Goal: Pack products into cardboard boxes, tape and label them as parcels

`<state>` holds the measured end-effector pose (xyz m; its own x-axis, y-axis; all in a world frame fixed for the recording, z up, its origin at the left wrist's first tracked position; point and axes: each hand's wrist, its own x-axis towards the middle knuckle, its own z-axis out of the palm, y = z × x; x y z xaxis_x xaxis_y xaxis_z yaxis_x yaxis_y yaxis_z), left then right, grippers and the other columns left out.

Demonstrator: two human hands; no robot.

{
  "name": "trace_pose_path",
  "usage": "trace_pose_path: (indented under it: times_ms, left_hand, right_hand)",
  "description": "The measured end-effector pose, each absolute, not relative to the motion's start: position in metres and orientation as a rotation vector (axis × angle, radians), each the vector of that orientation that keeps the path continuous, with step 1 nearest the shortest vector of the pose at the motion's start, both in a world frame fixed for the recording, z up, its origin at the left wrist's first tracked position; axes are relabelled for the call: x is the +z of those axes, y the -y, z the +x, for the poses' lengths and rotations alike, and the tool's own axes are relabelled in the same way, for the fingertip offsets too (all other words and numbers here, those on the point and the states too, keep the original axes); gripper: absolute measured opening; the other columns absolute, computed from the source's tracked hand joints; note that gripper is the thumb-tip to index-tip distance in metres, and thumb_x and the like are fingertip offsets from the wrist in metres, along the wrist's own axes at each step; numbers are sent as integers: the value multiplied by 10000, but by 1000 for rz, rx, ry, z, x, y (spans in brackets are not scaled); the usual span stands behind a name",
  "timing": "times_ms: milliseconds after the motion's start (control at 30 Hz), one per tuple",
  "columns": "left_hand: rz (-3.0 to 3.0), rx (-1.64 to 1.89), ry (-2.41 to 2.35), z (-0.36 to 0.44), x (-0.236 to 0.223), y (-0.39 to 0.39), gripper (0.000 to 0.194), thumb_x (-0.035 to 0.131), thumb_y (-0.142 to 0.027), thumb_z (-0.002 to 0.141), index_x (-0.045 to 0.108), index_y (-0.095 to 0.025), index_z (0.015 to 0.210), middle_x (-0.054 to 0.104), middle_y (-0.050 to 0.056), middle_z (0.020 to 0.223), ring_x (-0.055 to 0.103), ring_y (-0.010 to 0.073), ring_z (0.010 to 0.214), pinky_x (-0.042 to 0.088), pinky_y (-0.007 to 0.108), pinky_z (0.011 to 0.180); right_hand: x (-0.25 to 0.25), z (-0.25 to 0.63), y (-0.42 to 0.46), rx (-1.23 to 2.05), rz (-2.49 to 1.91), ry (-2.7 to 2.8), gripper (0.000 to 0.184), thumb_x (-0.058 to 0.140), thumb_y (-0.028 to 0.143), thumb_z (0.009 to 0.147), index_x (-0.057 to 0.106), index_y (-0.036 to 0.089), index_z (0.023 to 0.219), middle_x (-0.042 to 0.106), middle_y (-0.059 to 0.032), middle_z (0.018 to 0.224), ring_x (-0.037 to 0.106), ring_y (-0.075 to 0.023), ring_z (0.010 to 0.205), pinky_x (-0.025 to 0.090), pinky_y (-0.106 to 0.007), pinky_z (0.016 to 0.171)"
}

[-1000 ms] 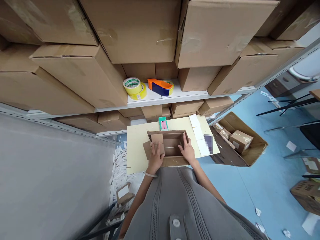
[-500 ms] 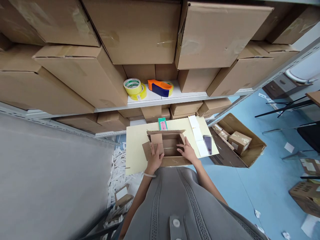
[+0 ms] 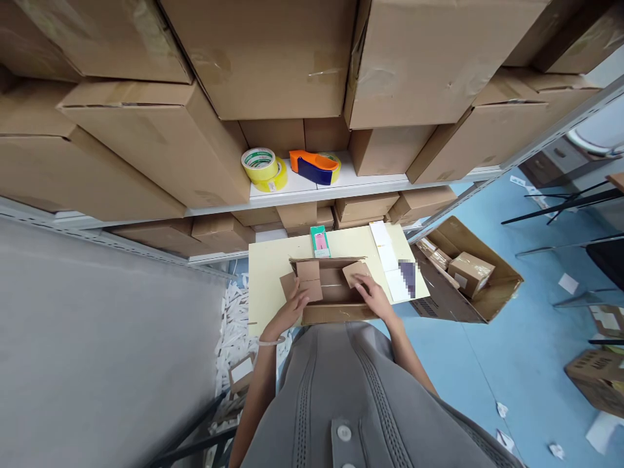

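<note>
Two bare hands are working at the open carton in the head view, and it is sitting on the bench, right in front of us. Our left hand is resting at the left flap, its fingers spread apart and not clamped. Our right hand is bending its fingers by the right flap, which is tilting over the opening; we cannot tell whether they are pinching it.

For handling these flaps well, we are judging that light fingertips near the crease are best, guiding each one evenly while the other hand is steadying the wall so the carton is not twisting or sliding.

Inside the carton we are seeing brown walls and a pale line along the floor; the flaps are hiding its ends. Just behind it, a small green box is lying on the bench. To the right, a large open carton is standing on the floor, holding several brown parcels, some with shiny surfaces.
</note>
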<state>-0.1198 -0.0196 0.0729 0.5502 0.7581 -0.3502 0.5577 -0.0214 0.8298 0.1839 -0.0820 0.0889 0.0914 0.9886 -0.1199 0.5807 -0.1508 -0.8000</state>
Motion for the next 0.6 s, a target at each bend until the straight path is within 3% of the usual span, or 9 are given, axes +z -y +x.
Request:
trace_pose_path:
  times_ms: [167, 300, 367, 467, 600]
  left_hand:
    - [1759, 223, -1015, -138, 67, 20, 544, 398, -254, 901, 409, -242, 1445, 107, 44, 1619, 172, 231, 1473, 272, 409, 1166]
    - [1777, 184, -1027, -132, 67, 20, 661, 564, -349, 841, 370, -234, 1462, 53, 80, 1622, 254, 290, 1446, 343, 423, 1126]
    - [1770, 219, -1089, -124, 68, 19, 599, 538, -425, 867, 423, -226, 1419, 70, 87, 1621, 288, 288, 1434, 367, 408, 1110]
    - [1774, 318, -1212, -114, 70, 13, 445, 417, -444, 930, 519, -227, 1306, 195, 89, 1599, 349, 262, 1407, 394, 400, 1088]
    - [1790, 419, -1329, -107, 72, 4, 369, 427, -391, 931, 540, -236, 1245, 440, 105, 1447, 510, 244, 1275, 461, 392, 1017]
  right_hand:
    - [100, 213, 82, 885, -1940, 1503, 455, 428, 520, 929, 599, 275, 1273, 606, -49, 1323, 547, -269, 1234, 397, -437, 1074]
    - [104, 223, 87, 1006, -1907, 1335, 501, 354, 574, 945, 621, 273, 1244, 636, -42, 1283, 553, -265, 1226, 387, -433, 1078]
    - [102, 223, 88, 1013, -1874, 1205, 547, 313, 604, 947, 632, 257, 1223, 639, -53, 1277, 538, -261, 1244, 372, -430, 1089]
    - [95, 218, 87, 975, -1842, 1040, 597, 275, 633, 941, 624, 233, 1216, 652, -79, 1248, 558, -253, 1216, 379, -421, 1081]
    - [75, 205, 76, 866, -1893, 962, 615, 333, 633, 917, 538, 193, 1295, 653, -117, 1209, 597, -257, 1140, 425, -420, 1029]
